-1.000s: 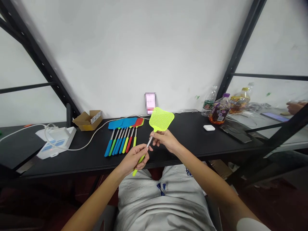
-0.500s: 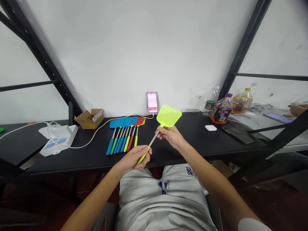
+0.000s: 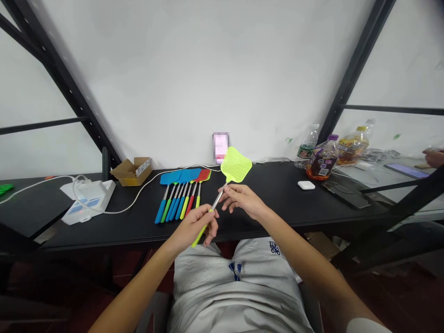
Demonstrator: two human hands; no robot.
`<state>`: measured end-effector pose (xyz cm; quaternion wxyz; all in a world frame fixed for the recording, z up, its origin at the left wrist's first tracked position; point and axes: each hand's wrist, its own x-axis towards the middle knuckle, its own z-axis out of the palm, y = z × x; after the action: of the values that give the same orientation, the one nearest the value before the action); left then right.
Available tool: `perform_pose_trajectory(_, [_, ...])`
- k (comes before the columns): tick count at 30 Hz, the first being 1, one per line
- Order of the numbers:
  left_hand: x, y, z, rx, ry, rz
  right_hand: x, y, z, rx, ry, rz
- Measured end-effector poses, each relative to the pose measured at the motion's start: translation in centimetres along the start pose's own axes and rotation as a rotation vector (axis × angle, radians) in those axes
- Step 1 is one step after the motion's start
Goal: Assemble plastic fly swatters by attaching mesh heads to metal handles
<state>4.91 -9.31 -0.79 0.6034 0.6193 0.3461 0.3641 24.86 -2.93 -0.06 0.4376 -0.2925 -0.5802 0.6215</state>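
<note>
A yellow-green fly swatter [image 3: 236,165] with a perforated head and metal shaft is held tilted above the front of the desk, head up and to the right. My left hand [image 3: 199,225] is closed round the top of its handle, whose lower end sticks out below. At the shaft just under the head, my right hand [image 3: 244,200] has thumb and forefinger loosely about the metal, its other fingers spread. To the left, several fly swatters with blue [image 3: 189,175], red [image 3: 203,175] and green parts lie side by side, heads toward the wall.
A phone [image 3: 221,147] leans against the wall. An open cardboard box [image 3: 130,173] and white power strip [image 3: 88,201] with cables are at left. Bottles [image 3: 322,159], a white earbud case [image 3: 306,185] and a dark phone [image 3: 347,194] are at right. Another person's hand [image 3: 434,158] shows far right.
The held swatter has shifted slightly left and toward the upright. My right hand's fingers have loosened and spread, and my left fingers have opened a little round the handle.
</note>
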Motion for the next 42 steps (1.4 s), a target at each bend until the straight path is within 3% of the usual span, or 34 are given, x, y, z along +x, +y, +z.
perform_pose_trajectory(3, [-0.8, 1.8, -1.1, 0.114, 0.281, 0.090, -0.2, -0.7, -0.7, -0.116, -0.034, 0.042])
perform_pose_trajectory(7, [-2.0, 3.5, -4.3, 0.477, 0.724, 0.215, -0.1, -1.0, -2.5, -0.268, -0.071, 0.031])
perform_pose_trajectory(10, [-2.2, 3.6, -6.9, 0.844, 0.897, 0.137, 0.0, -1.0, -3.5, -0.327, -0.054, 0.011])
perform_pose_trajectory(14, [-1.1, 2.8, -8.8, 1.213, 0.856, -0.122, -0.2, -1.5, -4.0, -0.426, -0.052, -0.032])
perform_pose_trajectory(19, [1.1, 2.1, -8.4, 1.452, 0.759, -0.389, -1.1, -3.0, -5.6, -0.574, 0.007, -0.079])
perform_pose_trajectory(23, [2.0, 2.0, -7.6, 1.529, 0.704, -0.390, -1.9, -4.5, -7.9, -0.602, 0.098, -0.119])
perform_pose_trajectory(27, [1.4, 1.4, -7.7, 1.624, 0.794, -0.272, -2.3, -5.0, -8.9, -0.563, 0.153, -0.157])
perform_pose_trajectory(29, [0.8, 1.0, -8.3, 1.662, 0.882, -0.258, -2.0, -4.2, -7.9, -0.555, 0.153, -0.150])
perform_pose_trajectory(31, [0.4, 0.7, -9.3, 1.635, 0.917, -0.334, -1.2, -2.7, -5.6, -0.589, 0.131, -0.120])
perform_pose_trajectory(35, [0.4, 0.4, -12.0, 1.456, 0.817, -0.481, 2.7, 0.7, 0.8, -0.997, 0.023, -0.035])
perform_pose_trajectory(38, [1.1, 0.2, -14.2, 1.335, 0.790, -0.413, 7.5, 1.9, 4.9, -1.232, 0.090, 0.057])
perform_pose_trajectory(42, [2.0, -0.2, -16.5, 1.156, 0.761, -0.329, 13.0, 2.8, 8.3, -1.244, 0.165, 0.175])
